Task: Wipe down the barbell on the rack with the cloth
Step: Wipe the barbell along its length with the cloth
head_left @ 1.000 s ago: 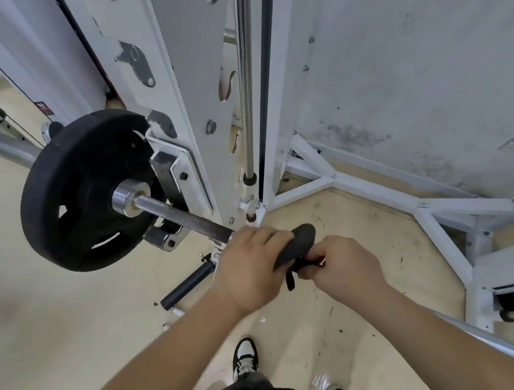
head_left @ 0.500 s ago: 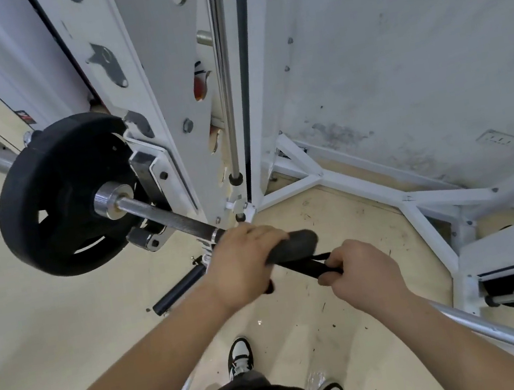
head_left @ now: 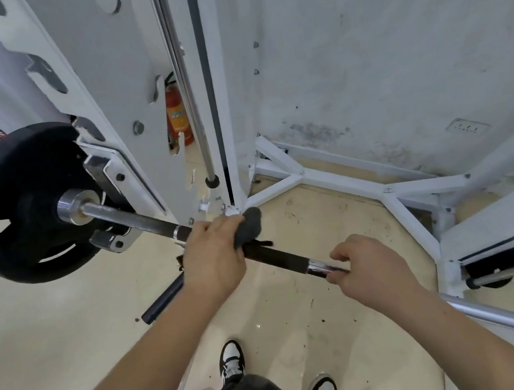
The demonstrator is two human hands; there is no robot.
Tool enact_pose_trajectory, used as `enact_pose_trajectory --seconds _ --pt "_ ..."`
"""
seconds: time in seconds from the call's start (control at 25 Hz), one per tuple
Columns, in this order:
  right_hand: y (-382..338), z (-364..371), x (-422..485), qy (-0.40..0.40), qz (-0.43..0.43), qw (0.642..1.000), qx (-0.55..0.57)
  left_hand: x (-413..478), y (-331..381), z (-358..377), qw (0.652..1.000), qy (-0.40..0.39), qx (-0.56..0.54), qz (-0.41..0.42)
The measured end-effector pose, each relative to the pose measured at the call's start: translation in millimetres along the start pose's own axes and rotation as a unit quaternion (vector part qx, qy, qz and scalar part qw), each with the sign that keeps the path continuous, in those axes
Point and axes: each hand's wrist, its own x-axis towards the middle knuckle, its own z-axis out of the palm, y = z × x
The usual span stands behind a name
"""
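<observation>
Cloth (head_left: 249,228) bunched, mostly hidden under left hand (head_left: 214,263) clamped round barbell (head_left: 137,221); right hand (head_left: 368,269) clamped on it alongside

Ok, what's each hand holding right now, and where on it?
The left hand grips the dark cloth, bunched around the barbell shaft beside the rack. The right hand grips the bare shaft itself, on its chrome section.

Both your forearms reach forward; your left hand (head_left: 211,257) clamps the cloth (head_left: 249,226) (knuckles up), while your right hand (head_left: 367,264) curls its fingers around the barbell (head_left: 280,258).
</observation>
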Motion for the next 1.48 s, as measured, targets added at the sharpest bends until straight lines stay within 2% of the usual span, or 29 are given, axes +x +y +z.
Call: enact_pose_trajectory --seconds 0.04,0.08,0.16,0.2,0.24,0.32,0.44,0.48,0.52,0.6,0.68,0.72,0.8,0.84,0.88,0.92,1.04,1.08,1.12,1.16,1.2,1.24,1.28,1.32,1.36,1.4,1.48 --pt "2 1 -2 -0.002 -0.002 1.000 -0.007 -7 22 7 1.000 0.018 -0.006 -0.025" --pt "2 4 -3 -0.004 -0.013 1.000 -0.016 -18 49 14 0.999 0.025 -0.025 -0.013" --pt "4 11 -4 0.002 -0.039 0.999 -0.038 -39 87 25 0.991 0.010 -0.064 0.114" --pt "6 14 -4 0.008 -0.046 0.998 -0.043 -42 90 23 0.982 -0.007 -0.070 0.176" --pt "9 16 -4 0.012 -0.050 0.998 -0.042 -36 79 20 0.977 -0.020 -0.063 0.204" --pt "14 18 -3 0.018 -0.060 0.998 -0.032 -21 47 14 0.988 -0.043 -0.030 0.144" --pt "15 18 0 0.029 -0.076 0.996 -0.023 -22 43 16 0.997 0.043 -0.032 -0.060" --pt "15 18 1 0.033 -0.076 0.996 -0.019 -30 63 25 0.994 0.072 -0.036 -0.079" --pt "15 18 2 0.035 -0.075 0.996 -0.017 -40 84 36 0.994 0.085 -0.043 -0.059" --pt "17 19 4 0.039 -0.074 0.996 -0.010 -59 108 45 0.993 0.084 -0.071 0.053" --pt "21 21 3 0.039 -0.080 0.996 0.000 -59 82 38 0.988 0.068 -0.030 0.133" --pt "23 22 2 0.040 -0.084 0.996 0.003 -54 64 32 0.991 0.066 -0.001 0.112" --pt "24 24 0 0.046 -0.092 0.995 0.007 -46 40 24 0.993 0.099 0.005 -0.064" --pt "25 25 0 0.050 -0.092 0.994 0.009 -47 44 26 0.980 0.120 -0.011 -0.161" --pt "24 25 0 0.053 -0.090 0.995 0.013 -52 59 33 0.967 0.129 -0.038 -0.216" --pt "23 23 0 0.052 -0.083 0.995 0.015 -62 80 42 0.963 0.133 -0.071 -0.222" --pt "20 13 5 0.018 -0.054 0.998 0.009 -107 126 66 0.964 0.081 -0.217 -0.128" --pt "18 9 7 0.007 -0.056 0.998 0.012 -119 129 67 0.946 0.065 -0.285 -0.143" --pt "14 6 9 0.000 -0.065 0.998 0.024 -127 126 65 0.912 0.057 -0.350 -0.203" --pt "9 4 11 0.002 -0.079 0.996 0.041 -128 118 63 0.853 0.057 -0.417 -0.310" --pt "3 4 14 0.008 -0.096 0.994 0.053 -124 107 59 0.772 0.067 -0.470 -0.423" --pt "-5 5 18 0.008 -0.110 0.992 0.060 -116 91 53 0.691 0.089 -0.507 -0.507" --pt "-13 7 21 0.001 -0.116 0.992 0.059 -104 74 43 0.639 0.122 -0.528 -0.545" --pt "-23 10 25 -0.006 -0.117 0.992 0.047 -88 57 33 0.620 0.154 -0.539 -0.549" --pt "-32 14 29 -0.010 -0.118 0.993 0.029 -73 42 22 0.616 0.176 -0.554 -0.532" --pt "-40 19 31 -0.010 -0.117 0.993 0.011 -57 31 12 0.609 0.186 -0.576 -0.512" --pt "-50 25 33 -0.007 -0.103 0.995 -0.013 -35 29 -2 0.572 0.176 -0.631 -0.493"
